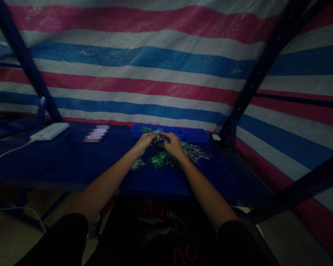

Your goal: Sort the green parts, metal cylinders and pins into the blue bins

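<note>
Between both hands, just in front of the blue bins, is a small clear plastic bag (160, 136). My left hand (146, 142) pinches its left side, fingers closed. On the other side my right hand (173, 143) has its fingers bent against the bag's top edge. What the bag holds is too dark to make out. Below the hands lie green plastic packets (157, 160) and, to the left, another small clear bag (138, 164). A pile of thin metal pieces (196, 153), like screws or pins, spreads to the right of my right hand.
Blue bins (195, 135) stand in a row at the back of the blue table (100, 168), the left one holding green packets. A white power bank (51, 131) with a cable, a blurred-out phone (97, 133) and a white earbud case (216, 137) lie around. Blue metal posts flank the striped sheet.
</note>
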A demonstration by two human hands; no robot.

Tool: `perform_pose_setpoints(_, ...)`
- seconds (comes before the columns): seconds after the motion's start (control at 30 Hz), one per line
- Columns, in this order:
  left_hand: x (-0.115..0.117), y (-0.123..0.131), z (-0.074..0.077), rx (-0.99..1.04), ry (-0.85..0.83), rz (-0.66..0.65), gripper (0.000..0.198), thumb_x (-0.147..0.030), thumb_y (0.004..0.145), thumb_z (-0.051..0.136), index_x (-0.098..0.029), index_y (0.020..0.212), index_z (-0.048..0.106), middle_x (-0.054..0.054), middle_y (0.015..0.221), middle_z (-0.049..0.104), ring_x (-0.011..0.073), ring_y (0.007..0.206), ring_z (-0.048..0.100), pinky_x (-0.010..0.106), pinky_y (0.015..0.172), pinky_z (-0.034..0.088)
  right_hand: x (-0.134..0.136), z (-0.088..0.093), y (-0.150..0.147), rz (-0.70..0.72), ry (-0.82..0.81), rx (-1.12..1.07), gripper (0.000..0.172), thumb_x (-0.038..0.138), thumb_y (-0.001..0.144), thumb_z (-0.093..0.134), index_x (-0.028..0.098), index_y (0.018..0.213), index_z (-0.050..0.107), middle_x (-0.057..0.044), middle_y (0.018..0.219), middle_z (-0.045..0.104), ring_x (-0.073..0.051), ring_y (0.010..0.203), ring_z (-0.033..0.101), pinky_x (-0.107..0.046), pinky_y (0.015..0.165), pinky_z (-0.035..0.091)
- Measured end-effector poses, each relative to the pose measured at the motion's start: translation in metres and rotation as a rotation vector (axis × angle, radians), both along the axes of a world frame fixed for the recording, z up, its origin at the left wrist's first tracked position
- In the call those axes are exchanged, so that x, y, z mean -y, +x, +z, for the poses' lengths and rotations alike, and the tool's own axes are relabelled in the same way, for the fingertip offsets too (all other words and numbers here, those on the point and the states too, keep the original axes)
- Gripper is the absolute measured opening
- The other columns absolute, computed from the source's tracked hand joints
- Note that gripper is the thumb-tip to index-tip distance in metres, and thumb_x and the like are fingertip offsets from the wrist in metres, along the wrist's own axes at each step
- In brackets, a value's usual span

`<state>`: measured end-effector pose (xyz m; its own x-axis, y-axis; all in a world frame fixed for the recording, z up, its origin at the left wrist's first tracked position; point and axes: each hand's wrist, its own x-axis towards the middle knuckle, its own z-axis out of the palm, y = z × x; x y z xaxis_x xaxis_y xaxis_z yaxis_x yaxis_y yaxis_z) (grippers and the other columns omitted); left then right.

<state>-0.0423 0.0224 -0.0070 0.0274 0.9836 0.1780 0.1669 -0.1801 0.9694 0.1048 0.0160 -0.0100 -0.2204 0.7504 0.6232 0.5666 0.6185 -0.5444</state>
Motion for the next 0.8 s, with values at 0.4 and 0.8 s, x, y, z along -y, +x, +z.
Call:
perform_pose_setpoints(0.4,0.001,0.002,0.02,-0.467,0.64,-0.037,0.03,-0.012,0.076,0.052,-0.02,0.102,0.064,0.005,0.096,0.053,0.0169,0.092,0.049,0.03,0.081,0.039,-0.017,0.019,0.01,0.144,-0.511,-0.644,0.032,0.048,0.063,0.061,0.016,0.064,0.06,0.004,0.052,0.05,-0.008,0.047,0.043,-0.021,0.046,0.03)
perform_pose_setpoints(0.8,-0.015,-0.007,0.032,0.358,-0.379,-0.345,0.036,-0.03,0.069,0.066,-0.014,0.1,0.058,0.002,0.071,0.059,0.0097,0.061,0.052,0.022,0.059,0.037,-0.007,0.027,0.029,0.171,0.179,-0.06,0.028,0.012,0.08,0.045,0.025,0.092,0.067,-0.006,0.1,0.058,-0.016,0.093,0.056,-0.033,0.077,0.047)
